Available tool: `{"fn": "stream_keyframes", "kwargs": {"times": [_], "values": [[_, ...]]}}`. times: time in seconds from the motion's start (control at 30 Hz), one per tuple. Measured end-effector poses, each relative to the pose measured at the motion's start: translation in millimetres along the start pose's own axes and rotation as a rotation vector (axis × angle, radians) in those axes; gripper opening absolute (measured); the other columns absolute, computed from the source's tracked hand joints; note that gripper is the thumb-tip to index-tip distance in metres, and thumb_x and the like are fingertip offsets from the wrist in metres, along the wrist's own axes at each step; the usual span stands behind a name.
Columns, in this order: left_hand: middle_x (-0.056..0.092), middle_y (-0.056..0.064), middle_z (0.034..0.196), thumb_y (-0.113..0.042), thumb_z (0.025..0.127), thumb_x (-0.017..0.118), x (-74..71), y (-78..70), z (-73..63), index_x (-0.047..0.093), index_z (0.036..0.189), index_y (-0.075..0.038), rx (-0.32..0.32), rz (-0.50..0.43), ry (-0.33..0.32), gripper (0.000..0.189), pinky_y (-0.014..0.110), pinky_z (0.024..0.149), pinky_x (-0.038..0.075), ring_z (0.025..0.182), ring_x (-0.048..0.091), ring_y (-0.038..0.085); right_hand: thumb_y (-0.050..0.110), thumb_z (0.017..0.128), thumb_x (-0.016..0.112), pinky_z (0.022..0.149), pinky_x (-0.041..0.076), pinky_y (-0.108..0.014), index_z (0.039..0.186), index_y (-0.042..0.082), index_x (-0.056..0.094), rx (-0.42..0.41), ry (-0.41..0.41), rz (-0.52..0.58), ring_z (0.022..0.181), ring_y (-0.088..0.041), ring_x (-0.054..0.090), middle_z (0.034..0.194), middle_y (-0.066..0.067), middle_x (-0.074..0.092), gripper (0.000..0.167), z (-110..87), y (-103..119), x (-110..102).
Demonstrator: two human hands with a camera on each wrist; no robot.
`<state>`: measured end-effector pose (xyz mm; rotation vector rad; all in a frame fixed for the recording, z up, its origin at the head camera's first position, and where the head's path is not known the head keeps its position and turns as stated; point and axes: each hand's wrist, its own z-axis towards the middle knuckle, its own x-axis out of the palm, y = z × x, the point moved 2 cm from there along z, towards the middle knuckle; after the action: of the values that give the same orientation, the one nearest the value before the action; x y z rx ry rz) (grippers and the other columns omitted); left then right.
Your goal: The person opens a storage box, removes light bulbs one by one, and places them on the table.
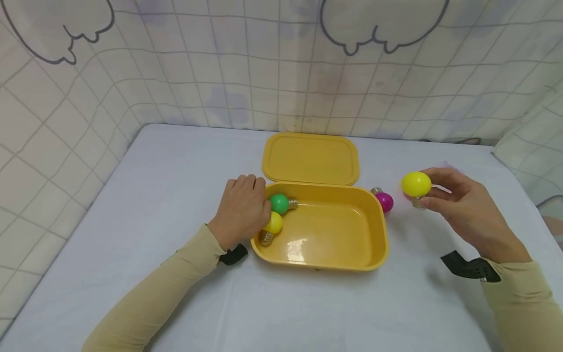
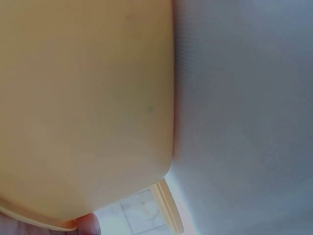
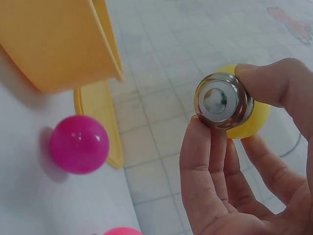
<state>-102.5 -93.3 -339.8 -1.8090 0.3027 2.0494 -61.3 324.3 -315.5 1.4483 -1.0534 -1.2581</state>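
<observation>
My right hand (image 1: 466, 208) pinches a yellow light bulb (image 1: 416, 184) by its metal screw base, above the table to the right of a yellow plastic box (image 1: 334, 261). In the right wrist view the thumb and fingers (image 3: 195, 171) close round that base, its end facing the camera. My left hand (image 1: 242, 210) grips the box's left rim; fingertips (image 2: 88, 224) show at the rim in the left wrist view. Inside the box, beside this hand, lie a green bulb (image 1: 279, 204) and another yellow bulb (image 1: 274, 223).
A magenta bulb (image 1: 384, 201) lies just outside the box's right wall. A pink bulb (image 3: 122, 231) is partly cut off in the right wrist view. The yellow lid (image 1: 311, 159) lies flat behind the box. A gridded curtain (image 1: 281, 73) hangs behind the white table.
</observation>
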Motion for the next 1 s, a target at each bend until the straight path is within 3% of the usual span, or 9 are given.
{"fn": "stream_keyframes", "kwargs": {"times": [0.23, 0.53, 0.8, 1.0], "values": [[0.046, 0.008, 0.083, -0.022, 0.097, 0.047, 0.1, -0.1, -0.1, 0.052, 0.093, -0.005, -0.005, -0.003, -0.003, 0.019, 0.037, 0.075, 0.031, 0.079, 0.043, 0.027, 0.005, 0.094, 0.072, 0.085, 0.056, -0.012, 0.143, 0.007, 0.052, -0.004, -0.035, -0.039, 0.111, -0.005, 0.065, 0.138, 0.004, 0.052, 0.052, 3.0, -5, -4], [0.046, 0.008, 0.082, -0.021, 0.097, 0.048, 0.8, -0.2, 0.3, 0.052, 0.093, -0.005, -0.009, -0.008, -0.009, 0.017, 0.037, 0.074, 0.031, 0.078, 0.043, 0.027, 0.019, 0.094, 0.075, 0.088, 0.052, -0.007, 0.143, 0.013, 0.053, 0.037, -0.062, -0.264, 0.106, 0.0, 0.067, 0.135, 0.012, 0.054, 0.054, 5.8, -12, -7], [0.045, 0.008, 0.08, -0.02, 0.096, 0.048, 0.2, 0.0, -0.3, 0.051, 0.09, -0.005, 0.0, -0.007, -0.029, 0.016, 0.036, 0.073, 0.03, 0.076, 0.042, 0.027, 0.033, 0.092, 0.077, 0.086, 0.05, -0.006, 0.142, 0.017, 0.053, 0.094, -0.083, -0.384, 0.105, 0.004, 0.064, 0.13, 0.018, 0.055, 0.057, 8.3, -21, -8], [0.046, 0.008, 0.081, -0.021, 0.095, 0.05, -1.0, 0.1, 0.2, 0.053, 0.091, -0.005, -0.002, -0.02, -0.027, 0.016, 0.037, 0.073, 0.03, 0.076, 0.043, 0.027, 0.033, 0.092, 0.078, 0.084, 0.049, -0.004, 0.141, 0.017, 0.053, 0.094, -0.076, -0.417, 0.105, 0.006, 0.06, 0.126, 0.022, 0.054, 0.058, 9.6, -26, -7]]}}
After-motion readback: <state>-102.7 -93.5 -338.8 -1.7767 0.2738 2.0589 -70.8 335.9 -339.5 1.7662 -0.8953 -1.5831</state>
